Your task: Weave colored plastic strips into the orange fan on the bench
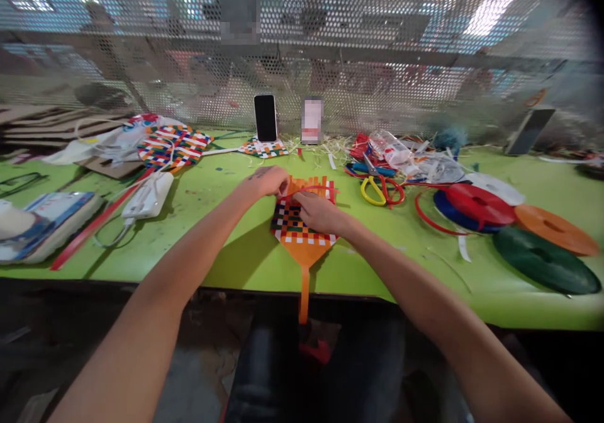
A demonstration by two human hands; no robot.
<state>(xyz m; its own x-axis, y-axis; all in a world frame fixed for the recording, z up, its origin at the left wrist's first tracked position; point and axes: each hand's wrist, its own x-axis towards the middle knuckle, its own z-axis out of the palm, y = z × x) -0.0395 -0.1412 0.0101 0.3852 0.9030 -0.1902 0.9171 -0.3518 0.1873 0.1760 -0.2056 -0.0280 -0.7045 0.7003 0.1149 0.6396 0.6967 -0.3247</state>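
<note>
In front of me lies a woven fan [292, 229] of colourful flat strips, its orange handle [304, 287] hanging over the table's near edge. Loose orange strip ends [309, 184] stick out at its far side. A narrow red strip [325, 189] arches across that end. My left hand [274, 181], at the fan's far left corner, is closed in a pinch on the strip's left end. With bent fingers, my right hand [318, 212] presses and grips the weave just below the red strip; its fingertips are partly hidden.
Scissors [380, 187] with yellow and red handles lie right of the fan. Strip rolls [479, 206] are stacked farther right. A finished woven piece [174, 146] and a white power strip [148, 195] are on the left. A phone [265, 118] stands behind, before a perforated metal screen [179, 58].
</note>
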